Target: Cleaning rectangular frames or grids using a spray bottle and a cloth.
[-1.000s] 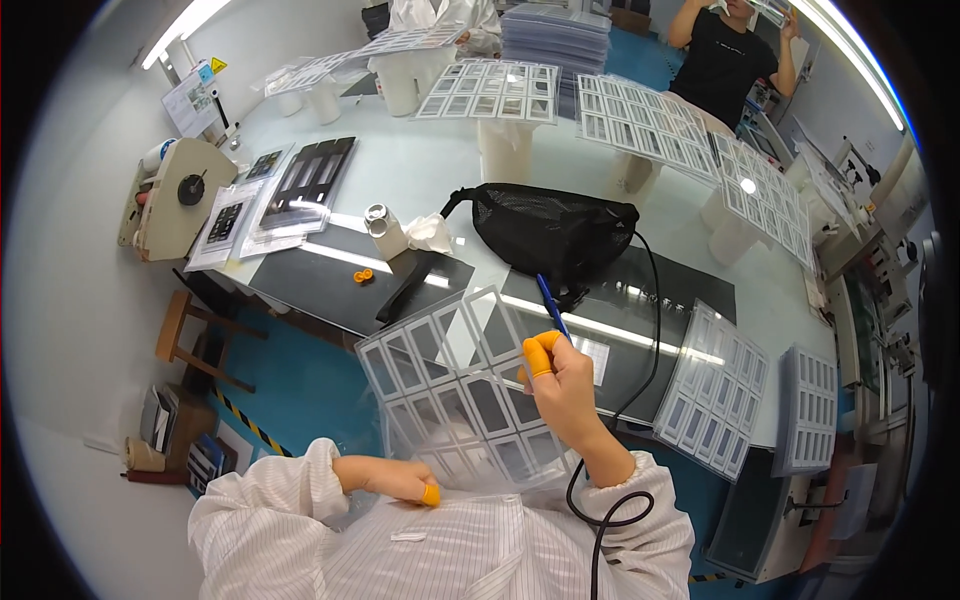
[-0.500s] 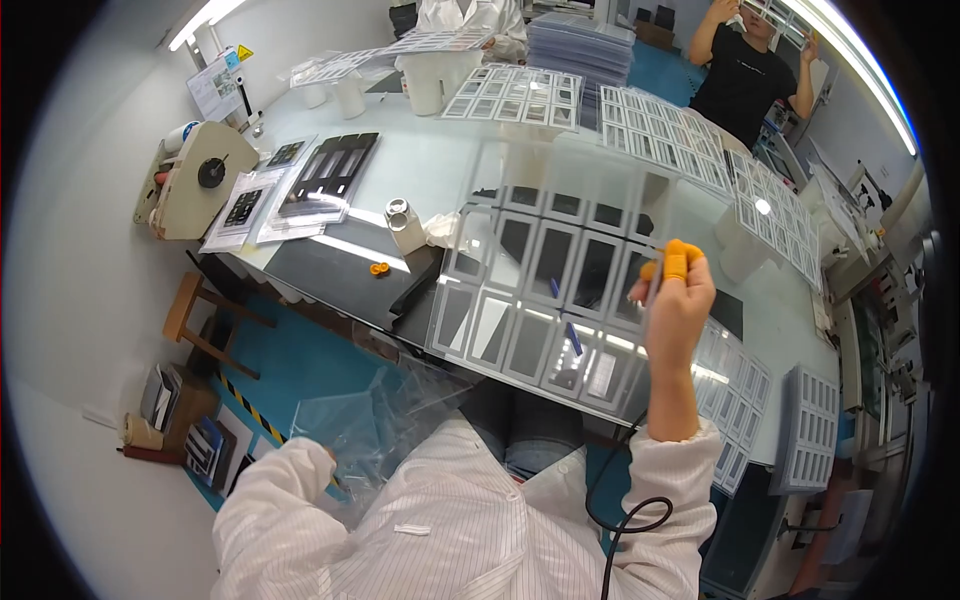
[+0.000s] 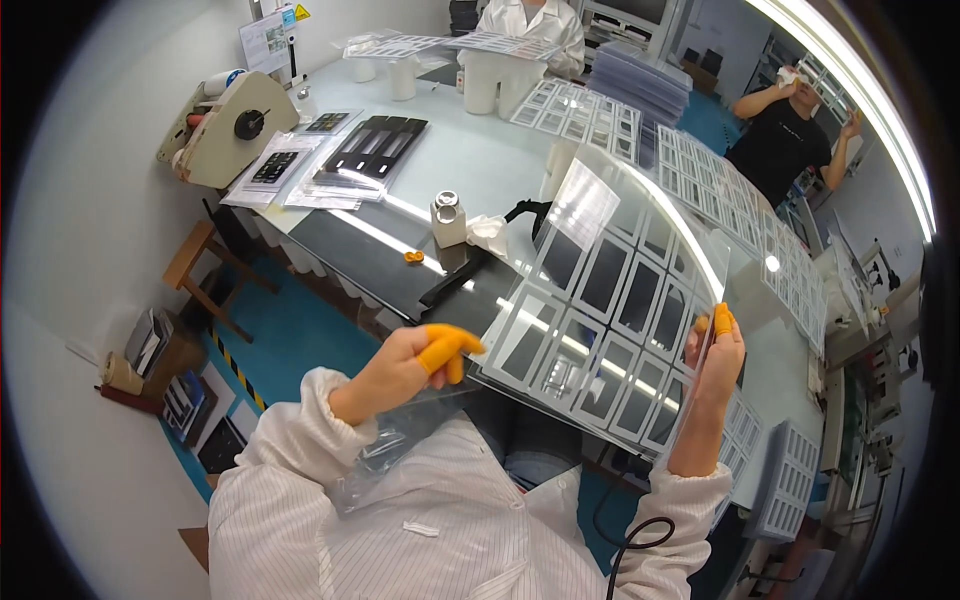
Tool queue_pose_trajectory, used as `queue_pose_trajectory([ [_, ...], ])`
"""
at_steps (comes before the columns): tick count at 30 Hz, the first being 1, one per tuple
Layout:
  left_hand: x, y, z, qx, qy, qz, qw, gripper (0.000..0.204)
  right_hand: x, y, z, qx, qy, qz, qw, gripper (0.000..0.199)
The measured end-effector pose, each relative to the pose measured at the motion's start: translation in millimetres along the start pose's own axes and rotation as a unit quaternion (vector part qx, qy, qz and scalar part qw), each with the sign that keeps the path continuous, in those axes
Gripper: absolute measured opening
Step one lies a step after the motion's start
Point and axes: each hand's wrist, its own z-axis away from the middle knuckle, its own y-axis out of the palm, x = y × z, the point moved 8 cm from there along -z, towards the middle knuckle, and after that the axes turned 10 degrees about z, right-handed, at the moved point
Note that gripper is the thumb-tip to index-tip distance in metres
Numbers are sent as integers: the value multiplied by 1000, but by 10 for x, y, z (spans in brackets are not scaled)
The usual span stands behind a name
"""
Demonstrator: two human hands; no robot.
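Note:
My right hand (image 3: 715, 345), with orange finger cots, pinches the right edge of a clear plastic sheet (image 3: 603, 328) printed with rows of pale rectangular frames. The sheet is held tilted above the near edge of the table, and the tabletop shows through it. My left hand (image 3: 415, 365), also in orange finger cots, is just off the sheet's near left corner. Its fingers are partly bent and apart, with nothing visible in them. Crumpled clear film (image 3: 385, 435) hangs below my left forearm.
Similar framed sheets (image 3: 580, 112) rest on white tubs (image 3: 490, 85) across the table. A metal-topped bottle (image 3: 447, 220), white tissue (image 3: 487, 234) and orange finger cots (image 3: 413, 257) lie nearby. A tape dispenser-like machine (image 3: 235, 125) stands left. Another person (image 3: 785, 140) holds up a sheet.
My left hand has risen from beside the clear film to the sheet's near left corner. My right hand has moved right and slightly down, and the sheet has turned. The view has shifted.

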Motion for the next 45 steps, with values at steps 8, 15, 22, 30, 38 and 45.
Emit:
queue_pose_trajectory([
  [8,-645,330,-340,50,161,247,954,29,365,-148,43,15,-57,23,998,14],
  [15,-1199,665,-79,-45,395,-57,916,15,1533,603,426,18,-413,419,808,19],
  [22,-1319,1098,235,-111,544,-282,782,18,1818,1333,931,39,-533,501,680,22],
  [30,-1428,1189,149,-21,510,-253,822,28,1796,1051,1049,-1,-576,456,678,13],
  [38,-2388,618,78,-201,641,-260,694,29,1651,1000,1276,58,-606,420,673,14],
  [45,-2490,810,111,-147,685,-383,602,24,1624,1010,1322,76,-612,417,668,13],
])
